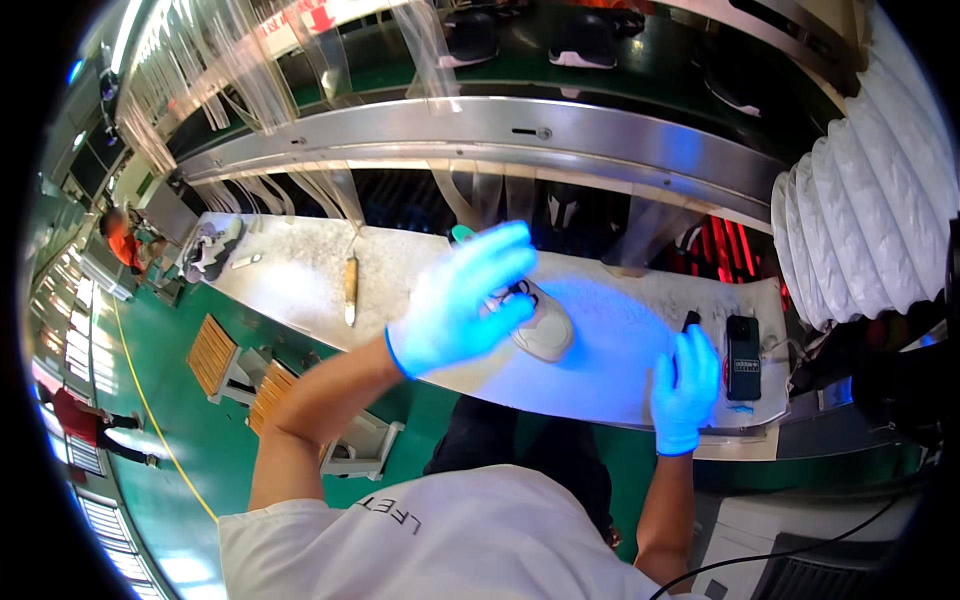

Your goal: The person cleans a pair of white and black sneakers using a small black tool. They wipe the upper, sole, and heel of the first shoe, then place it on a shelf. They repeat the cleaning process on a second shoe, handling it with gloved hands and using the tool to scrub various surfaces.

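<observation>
A sneaker [544, 330] with a pale toe and dark upper lies on the white bench, in blue light. My left hand [462, 298], in a blue glove, hovers over its rear part, fingers stretched and thumb apart; it covers much of the shoe. Whether it touches the shoe I cannot tell. Farther right, my gloved right hand [687, 385] is raised over the bench's near edge, fingers up and thumb apart, with nothing visible in it. Just beyond its fingertips is a small black object [691, 320]. Right of that hand lies a black phone [743, 358].
A wooden-handled tool [350, 288] and grey sneakers [212, 248] lie on the bench's left part. Behind runs a metal-framed conveyor [480, 136] carrying shoes, with clear hanging strips. A white ribbed duct [860, 220] stands right. Wood-topped stools [212, 356] and two people are left.
</observation>
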Motion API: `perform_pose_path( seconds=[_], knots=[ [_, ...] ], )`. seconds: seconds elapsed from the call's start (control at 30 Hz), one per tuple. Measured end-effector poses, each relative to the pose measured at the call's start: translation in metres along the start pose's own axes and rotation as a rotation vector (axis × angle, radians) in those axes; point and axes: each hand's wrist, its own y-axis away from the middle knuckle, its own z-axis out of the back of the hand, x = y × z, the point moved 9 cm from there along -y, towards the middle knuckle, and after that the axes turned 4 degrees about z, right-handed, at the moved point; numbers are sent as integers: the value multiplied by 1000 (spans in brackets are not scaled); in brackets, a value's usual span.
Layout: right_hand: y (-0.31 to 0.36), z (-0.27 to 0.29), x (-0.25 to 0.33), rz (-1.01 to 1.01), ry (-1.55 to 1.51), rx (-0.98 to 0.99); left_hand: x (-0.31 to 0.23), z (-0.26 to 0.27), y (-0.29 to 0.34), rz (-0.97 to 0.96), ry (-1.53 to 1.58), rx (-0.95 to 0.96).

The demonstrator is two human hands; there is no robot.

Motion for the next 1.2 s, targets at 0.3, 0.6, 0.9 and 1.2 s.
perform_pose_path(
  seconds=[0.3,0.6,0.9,1.2],
  knots=[
    [28,-64,-66,-157,103,182,148,87,-200,30,-520,-224],
    [8,-44,-42,-163,61,12,186,80,-200,90,-509,-365],
    [24,17,98,111,-320,-130,-122,-62,55,-443,89,0],
    [70,-46,74,62,-294,140,80,-126,131,1048,539,-337]
  ],
)
